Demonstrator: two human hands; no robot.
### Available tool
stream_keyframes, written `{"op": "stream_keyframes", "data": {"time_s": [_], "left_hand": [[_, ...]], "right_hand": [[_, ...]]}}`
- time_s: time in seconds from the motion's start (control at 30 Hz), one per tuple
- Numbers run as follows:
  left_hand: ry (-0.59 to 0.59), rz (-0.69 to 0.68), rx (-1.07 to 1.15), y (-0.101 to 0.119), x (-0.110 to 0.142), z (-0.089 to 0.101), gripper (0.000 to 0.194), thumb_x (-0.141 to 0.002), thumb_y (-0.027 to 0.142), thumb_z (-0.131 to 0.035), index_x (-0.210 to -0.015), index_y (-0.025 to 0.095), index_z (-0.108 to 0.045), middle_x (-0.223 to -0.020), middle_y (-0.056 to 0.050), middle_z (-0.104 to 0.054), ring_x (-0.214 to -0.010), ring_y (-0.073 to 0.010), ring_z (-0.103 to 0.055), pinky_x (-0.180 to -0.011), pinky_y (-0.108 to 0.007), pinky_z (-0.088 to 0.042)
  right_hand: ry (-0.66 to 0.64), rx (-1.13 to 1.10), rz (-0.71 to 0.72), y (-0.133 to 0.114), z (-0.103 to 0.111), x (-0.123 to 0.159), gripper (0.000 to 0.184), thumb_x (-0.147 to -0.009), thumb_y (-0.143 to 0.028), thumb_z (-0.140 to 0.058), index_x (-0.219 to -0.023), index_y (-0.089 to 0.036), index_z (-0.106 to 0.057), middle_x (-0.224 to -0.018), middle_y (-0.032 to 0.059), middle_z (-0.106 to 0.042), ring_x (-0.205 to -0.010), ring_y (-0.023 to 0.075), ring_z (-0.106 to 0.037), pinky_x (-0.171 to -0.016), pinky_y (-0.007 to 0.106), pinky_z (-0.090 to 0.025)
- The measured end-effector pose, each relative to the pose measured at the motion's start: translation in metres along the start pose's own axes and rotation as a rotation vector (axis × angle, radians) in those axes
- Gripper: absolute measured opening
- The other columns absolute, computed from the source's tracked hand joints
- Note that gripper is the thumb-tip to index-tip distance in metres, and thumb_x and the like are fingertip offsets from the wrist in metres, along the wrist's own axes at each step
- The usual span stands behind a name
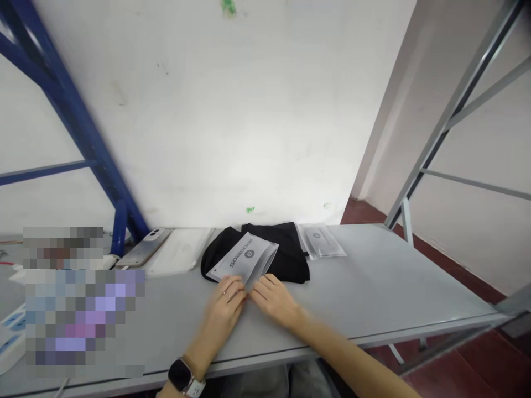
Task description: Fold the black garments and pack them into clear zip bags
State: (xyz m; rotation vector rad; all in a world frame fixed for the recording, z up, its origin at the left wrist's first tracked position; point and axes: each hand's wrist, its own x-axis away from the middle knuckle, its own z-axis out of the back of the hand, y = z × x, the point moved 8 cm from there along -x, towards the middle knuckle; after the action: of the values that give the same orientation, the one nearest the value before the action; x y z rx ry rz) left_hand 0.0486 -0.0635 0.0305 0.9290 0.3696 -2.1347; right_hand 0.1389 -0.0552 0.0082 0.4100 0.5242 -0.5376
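Note:
A frosted plastic pouch (244,258) printed ROCKBROS lies tilted in front of me, partly over folded black fabric (286,254). My left hand (228,301), with a ring and a watch on the wrist, is closed on the pouch's near left edge. Close beside it, my right hand (274,298) pinches the near right corner with bent fingers. The two hands almost meet at this end, and the fingertips hide part of the edge. Whether anything is inside the pouch I cannot tell.
Another printed pouch (321,241) lies right of the fabric. To the left are a stack of clear plastic bags (180,251), a phone (145,247) and a white power strip (12,337). Blue metal posts (83,121) and a white wall (249,110) bound the grey table (385,293).

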Motion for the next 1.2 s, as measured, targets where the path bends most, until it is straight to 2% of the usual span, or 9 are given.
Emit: {"op": "stream_keyframes", "data": {"time_s": [0.2,0.43,0.57,0.7,0.83,0.93,1.0,1.07,1.2], "left_hand": [[0.006,-0.071,-0.134,0.014,0.0,0.004,0.026,-0.091,0.009,-0.043,-0.08,0.023,-0.062,-0.086,0.001,-0.071,-0.104,-0.0201,-0.062,-0.113,-0.05,-0.026],[-0.031,-0.128,-0.106,0.019,0.0,0.0,0.029,-0.088,0.004,-0.041,-0.083,0.023,-0.063,-0.088,0.002,-0.071,-0.11,-0.018,-0.06,-0.116,-0.048,-0.021],[-0.011,-0.122,-0.079,0.01,0.001,0.005,0.029,-0.088,0.004,-0.042,-0.084,0.023,-0.063,-0.089,0.001,-0.071,-0.109,-0.0181,-0.06,-0.116,-0.048,-0.022],[-0.07,-0.139,-0.067,-0.004,0.007,0.008,0.025,-0.088,0.008,-0.045,-0.083,0.025,-0.063,-0.09,0.003,-0.071,-0.108,-0.0168,-0.061,-0.117,-0.047,-0.022],[-0.169,-0.109,-0.058,-0.029,0.016,0.008,0.023,-0.087,0.012,-0.047,-0.079,0.027,-0.063,-0.088,0.003,-0.071,-0.107,-0.0173,-0.062,-0.116,-0.048,-0.026],[-0.252,-0.133,-0.035,-0.038,0.018,0.014,0.028,-0.085,0.01,-0.045,-0.082,0.029,-0.066,-0.103,0.003,-0.072,-0.112,-0.0182,-0.061,-0.112,-0.046,-0.034],[-0.265,-0.132,0.009,-0.035,0.011,0.022,0.034,-0.086,0.011,-0.043,-0.097,0.032,-0.068,-0.12,0.003,-0.067,-0.117,-0.0179,-0.059,-0.11,-0.043,-0.038],[-0.244,-0.067,0.067,-0.026,-0.003,0.025,0.04,-0.09,0.015,-0.041,-0.118,0.034,-0.061,-0.132,0.002,-0.06,-0.122,-0.0173,-0.056,-0.109,-0.041,-0.039],[-0.247,0.106,0.135,0.005,-0.028,-0.015,0.046,-0.095,0.022,-0.038,-0.14,0.028,-0.042,-0.142,-0.004,-0.051,-0.132,-0.0183,-0.046,-0.109,-0.04,-0.04]], "right_hand": [[-0.047,0.106,0.063,0.022,-0.007,0.003,0.027,-0.098,-0.011,-0.036,-0.082,-0.018,-0.057,-0.077,0.003,-0.055,-0.074,0.0171,-0.046,-0.071,0.032,-0.038],[-0.1,0.236,-0.17,0.107,-0.012,0.01,0.023,-0.088,-0.005,-0.046,-0.075,-0.018,-0.059,-0.078,0.0052,-0.055,-0.082,0.0205,-0.048,-0.082,0.037,-0.036],[-0.15,0.288,-0.259,0.131,-0.007,0.024,0.021,-0.081,-0.001,-0.05,-0.076,-0.018,-0.061,-0.078,0.0059,-0.056,-0.082,0.0218,-0.049,-0.081,0.037,-0.037],[-0.131,0.309,-0.309,0.125,0.012,0.046,0.025,-0.078,0.002,-0.047,-0.074,-0.019,-0.06,-0.079,0.0057,-0.055,-0.083,0.0227,-0.049,-0.083,0.038,-0.038],[-0.148,0.267,-0.291,0.095,0.029,0.069,0.025,-0.079,0.002,-0.046,-0.075,-0.02,-0.057,-0.077,0.0053,-0.054,-0.081,0.0229,-0.049,-0.081,0.039,-0.039],[-0.218,0.133,-0.25,0.069,0.044,0.08,0.015,-0.082,-0.008,-0.052,-0.076,-0.021,-0.056,-0.079,0.005,-0.055,-0.079,0.0223,-0.05,-0.075,0.038,-0.042],[-0.261,-0.023,-0.241,0.057,0.055,0.081,0.004,-0.085,-0.021,-0.059,-0.081,-0.021,-0.058,-0.084,0.0045,-0.057,-0.081,0.0211,-0.052,-0.075,0.036,-0.045],[-0.247,-0.157,-0.289,0.053,0.064,0.074,0.013,-0.088,-0.033,-0.06,-0.095,-0.023,-0.06,-0.097,0.0051,-0.061,-0.09,0.0204,-0.055,-0.081,0.035,-0.047],[-0.083,-0.176,-0.455,0.06,0.053,0.047,0.042,-0.098,-0.035,-0.043,-0.135,-0.016,-0.045,-0.136,0.012,-0.051,-0.128,0.0238,-0.043,-0.104,0.042,-0.038]]}}
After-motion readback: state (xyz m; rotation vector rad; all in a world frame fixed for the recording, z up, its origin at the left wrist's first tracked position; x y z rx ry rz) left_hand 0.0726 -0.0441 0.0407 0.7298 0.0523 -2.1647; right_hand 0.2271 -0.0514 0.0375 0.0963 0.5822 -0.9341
